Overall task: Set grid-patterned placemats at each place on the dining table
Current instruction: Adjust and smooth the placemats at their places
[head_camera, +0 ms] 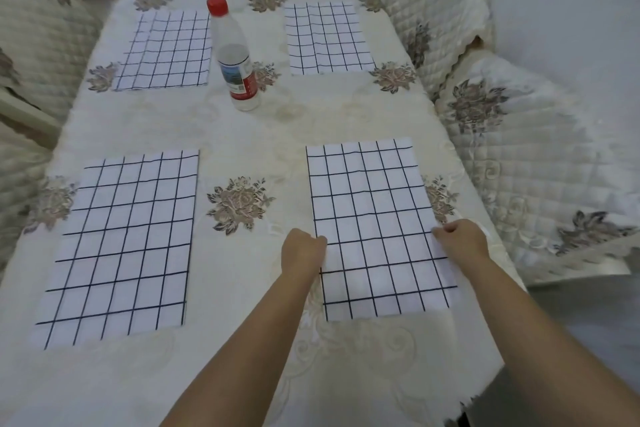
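While left hand (303, 248), right hand (460, 239) grip placemat (374, 211), bottle (235, 55) stands.

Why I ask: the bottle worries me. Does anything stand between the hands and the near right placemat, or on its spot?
Nothing visible does. The left hand and right hand grip the near right white grid-patterned placemat by its side edges. The red-capped clear plastic bottle stands farther back, mid-table.

Four white, dark-gridded placemats (117, 246) flat on the table (242, 135), two near, two far
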Available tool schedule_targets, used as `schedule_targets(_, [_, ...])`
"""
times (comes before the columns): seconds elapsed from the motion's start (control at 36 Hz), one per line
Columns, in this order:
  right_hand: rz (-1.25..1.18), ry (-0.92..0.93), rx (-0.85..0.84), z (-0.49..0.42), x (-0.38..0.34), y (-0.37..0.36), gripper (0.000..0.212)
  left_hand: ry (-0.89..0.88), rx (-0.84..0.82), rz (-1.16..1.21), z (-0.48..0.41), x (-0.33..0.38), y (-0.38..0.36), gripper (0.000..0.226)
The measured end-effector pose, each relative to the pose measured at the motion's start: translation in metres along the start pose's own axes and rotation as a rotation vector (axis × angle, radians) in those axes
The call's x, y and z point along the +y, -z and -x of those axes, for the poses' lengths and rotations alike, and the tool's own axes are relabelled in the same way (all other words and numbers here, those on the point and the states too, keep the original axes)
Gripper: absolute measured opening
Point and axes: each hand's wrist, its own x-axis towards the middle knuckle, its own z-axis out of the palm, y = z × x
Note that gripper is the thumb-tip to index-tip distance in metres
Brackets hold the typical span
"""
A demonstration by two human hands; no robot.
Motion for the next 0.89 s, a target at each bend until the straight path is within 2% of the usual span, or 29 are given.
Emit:
schedule_targets(0.14, [0.035, -0.023, -0.057, -0.010, -0.002, 0.001, 0.041, 0.083, 0.013, 0.021, -0.007, 0.006, 0.000, 0.040])
schedule_targets(0.25, [0.013, -0.076, -0.076, -0.015, -0.006, 0.000, 0.023, 0.117, 0.013, 0.052, -0.012, 0.008, -0.002, 0.038])
schedule_targets(0.33, [-0.005, -0.095, -0.063, -0.016, -0.006, -0.002, 0.031, 0.118, 0.030, 0.050, -0.015, 0.007, -0.004, 0.037])
schedule_targets(0.61, [0.019, -0.120, -0.030, -0.026, -0.003, -0.009, 0.024, 0.091, 0.082, -0.037, -0.021, 0.003, -0.006, 0.027])
schedule_targets(0.89, [-0.001, -0.082, 0.002, -0.034, -0.005, -0.012, 0.019, 0.104, 0.086, 0.046, -0.028, 0.005, -0.004, 0.034])
